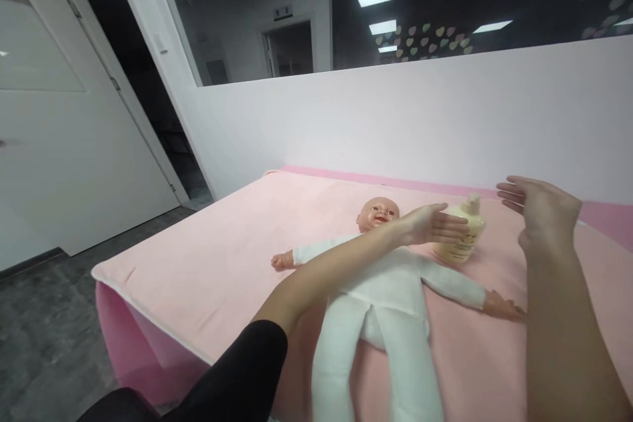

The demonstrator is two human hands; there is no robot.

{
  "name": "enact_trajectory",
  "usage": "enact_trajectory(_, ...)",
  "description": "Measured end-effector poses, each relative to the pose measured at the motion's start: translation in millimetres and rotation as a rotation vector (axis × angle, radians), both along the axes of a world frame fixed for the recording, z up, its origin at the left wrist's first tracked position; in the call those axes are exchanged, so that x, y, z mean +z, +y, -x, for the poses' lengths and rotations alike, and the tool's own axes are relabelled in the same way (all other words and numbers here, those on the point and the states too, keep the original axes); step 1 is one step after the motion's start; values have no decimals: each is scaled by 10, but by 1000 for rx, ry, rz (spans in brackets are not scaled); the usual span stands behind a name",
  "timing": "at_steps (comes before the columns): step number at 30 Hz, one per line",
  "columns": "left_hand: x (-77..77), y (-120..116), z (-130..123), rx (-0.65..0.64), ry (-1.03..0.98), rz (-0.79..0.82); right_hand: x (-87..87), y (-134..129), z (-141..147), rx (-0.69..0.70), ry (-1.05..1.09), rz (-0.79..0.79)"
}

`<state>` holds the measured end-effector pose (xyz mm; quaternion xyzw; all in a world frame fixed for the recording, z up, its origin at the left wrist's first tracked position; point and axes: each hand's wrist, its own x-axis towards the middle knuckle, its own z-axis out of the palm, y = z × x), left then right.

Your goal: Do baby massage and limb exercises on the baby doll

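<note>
A baby doll (390,283) with a white cloth body lies on its back on the pink cover, head toward the wall. Across its chest and chin reaches my left forearm. My left hand (435,224) is open, its fingers stretched out in front of a pale yellow pump bottle (459,250); whether they touch it I cannot tell. The bottle stands upright beside the doll's head. To the right of the bottle, my right hand (541,208) is raised with fingers extended and nothing in it. The doll's outstretched hand lies near my right forearm.
The pink-covered table (208,250) borders a white wall (395,125) at the back. Above that wall is a dark window (420,0) with reflections and heart stickers. On the left, a white door (89,145) stands beside a dark doorway, over grey floor (39,316).
</note>
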<state>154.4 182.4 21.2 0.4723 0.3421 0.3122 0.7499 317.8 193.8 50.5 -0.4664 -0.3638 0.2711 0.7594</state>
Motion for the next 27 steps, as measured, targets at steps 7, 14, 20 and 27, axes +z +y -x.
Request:
enact_trajectory(7,163,293,-297,31,-154,128,-222,155,61,153,-89,80)
enact_trajectory(14,128,304,-347,18,-122,104,-408,277,136,314,24,225)
enact_trajectory(20,191,265,-369,45,-107,100,-426,256,147,352,45,146)
enact_trajectory(27,151,-92,-70,129,229,-387,-430,210,164,279,-29,99)
